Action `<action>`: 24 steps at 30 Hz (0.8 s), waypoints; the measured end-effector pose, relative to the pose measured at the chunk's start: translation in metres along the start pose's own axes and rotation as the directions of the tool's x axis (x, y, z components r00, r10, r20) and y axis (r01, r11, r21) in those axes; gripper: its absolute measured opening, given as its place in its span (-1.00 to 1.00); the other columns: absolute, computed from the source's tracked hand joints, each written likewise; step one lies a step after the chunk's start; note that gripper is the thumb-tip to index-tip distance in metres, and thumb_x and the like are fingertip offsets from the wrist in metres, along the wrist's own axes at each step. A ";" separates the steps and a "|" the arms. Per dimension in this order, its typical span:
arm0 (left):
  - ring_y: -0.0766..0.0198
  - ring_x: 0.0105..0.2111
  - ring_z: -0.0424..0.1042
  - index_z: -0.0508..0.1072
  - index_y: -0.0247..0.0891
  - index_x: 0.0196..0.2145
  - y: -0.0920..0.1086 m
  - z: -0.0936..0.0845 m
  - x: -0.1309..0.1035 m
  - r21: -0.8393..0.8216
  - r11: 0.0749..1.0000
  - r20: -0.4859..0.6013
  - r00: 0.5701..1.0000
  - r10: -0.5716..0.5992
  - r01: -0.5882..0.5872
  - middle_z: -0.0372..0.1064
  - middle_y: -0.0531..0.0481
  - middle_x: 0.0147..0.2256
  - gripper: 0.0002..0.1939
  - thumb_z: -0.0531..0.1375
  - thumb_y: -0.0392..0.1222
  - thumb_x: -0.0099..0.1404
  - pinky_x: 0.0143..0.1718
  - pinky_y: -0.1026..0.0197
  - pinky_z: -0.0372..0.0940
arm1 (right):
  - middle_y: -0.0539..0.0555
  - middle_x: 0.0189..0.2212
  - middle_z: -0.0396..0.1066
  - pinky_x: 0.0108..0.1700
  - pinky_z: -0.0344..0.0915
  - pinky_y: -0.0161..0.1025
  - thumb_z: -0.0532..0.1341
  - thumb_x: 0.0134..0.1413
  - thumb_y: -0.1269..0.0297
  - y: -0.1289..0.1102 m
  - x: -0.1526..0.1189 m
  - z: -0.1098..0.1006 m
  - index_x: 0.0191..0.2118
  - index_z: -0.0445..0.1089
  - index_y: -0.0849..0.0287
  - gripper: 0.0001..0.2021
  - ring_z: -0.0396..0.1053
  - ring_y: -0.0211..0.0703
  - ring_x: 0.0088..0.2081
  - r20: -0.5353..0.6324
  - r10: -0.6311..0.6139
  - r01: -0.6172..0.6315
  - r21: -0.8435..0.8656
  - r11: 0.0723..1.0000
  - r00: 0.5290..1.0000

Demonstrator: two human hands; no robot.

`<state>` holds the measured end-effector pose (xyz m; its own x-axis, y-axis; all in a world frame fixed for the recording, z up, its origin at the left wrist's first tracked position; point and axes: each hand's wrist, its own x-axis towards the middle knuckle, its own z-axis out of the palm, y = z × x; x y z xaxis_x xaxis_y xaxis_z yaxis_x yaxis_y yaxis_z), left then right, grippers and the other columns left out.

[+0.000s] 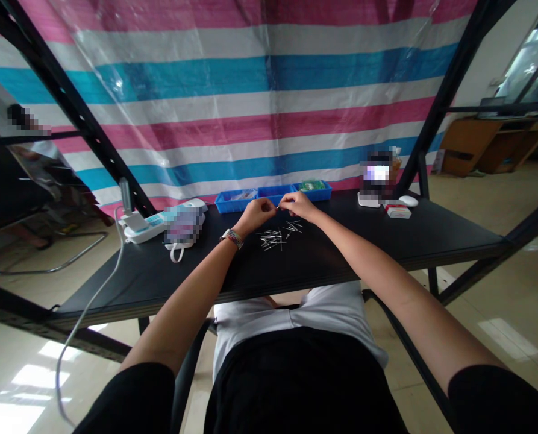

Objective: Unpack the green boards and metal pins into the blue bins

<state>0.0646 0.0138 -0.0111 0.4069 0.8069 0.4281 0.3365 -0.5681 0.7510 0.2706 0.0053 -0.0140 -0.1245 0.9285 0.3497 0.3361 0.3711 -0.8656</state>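
My left hand and my right hand meet fingertip to fingertip above the black table, just in front of the blue trays. Both hands are closed in a pinch around something small and dark between them, too tiny to make out. Below my hands lies a loose pile of thin silvery pieces, with a smaller scatter of them to its right. The blue tray row has three compartments; clear bags lie in the left one and green items in the right one.
At the left are a white power strip with a cable and a blurred pouch. At the right stand a blurred lit device, a small box and a white mouse. A person sits far left.
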 end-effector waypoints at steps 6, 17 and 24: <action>0.29 -0.35 0.43 0.56 -0.28 -0.38 0.007 -0.002 0.003 -0.166 0.985 -0.060 0.998 0.034 -0.044 0.52 -0.01 -0.39 -0.72 0.50 -0.06 0.10 -0.21 0.23 0.29 | -0.01 -0.49 0.53 -0.62 0.11 -0.40 0.40 -0.02 0.34 -0.008 -0.002 -0.001 -0.45 0.52 0.17 -0.92 0.30 -0.36 -0.63 0.018 0.120 -0.121 0.205 0.971 0.993; 0.27 -0.49 0.40 0.44 -0.23 -0.47 0.000 -0.004 0.005 -0.353 0.921 -0.044 0.980 -0.196 0.168 0.39 -0.04 -0.54 -0.51 0.32 0.22 0.39 -0.42 0.24 0.29 | -0.08 -0.54 0.43 -0.54 0.22 -0.37 0.41 0.00 0.28 -0.005 -0.003 0.003 -0.36 0.53 0.14 -0.90 0.31 -0.32 -0.58 -0.122 -0.021 0.046 0.201 0.978 0.992; 0.31 -0.50 0.41 0.42 -0.24 -0.46 0.001 -0.004 0.004 -0.467 0.869 -0.012 0.981 -0.194 0.166 0.35 0.00 -0.53 -0.55 0.38 0.16 0.33 -0.37 0.24 0.38 | -0.05 -0.40 0.52 -0.48 0.25 -0.33 0.40 0.01 0.18 0.001 -0.001 0.004 -0.32 0.54 0.12 -0.85 0.34 -0.31 -0.54 -0.137 -0.099 0.123 0.177 0.977 0.986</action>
<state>0.0634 0.0170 -0.0069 0.3234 0.9037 0.2806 -0.0370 -0.2842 0.9581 0.2674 0.0046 -0.0161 -0.0284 0.8769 0.4798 0.1480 0.4784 -0.8656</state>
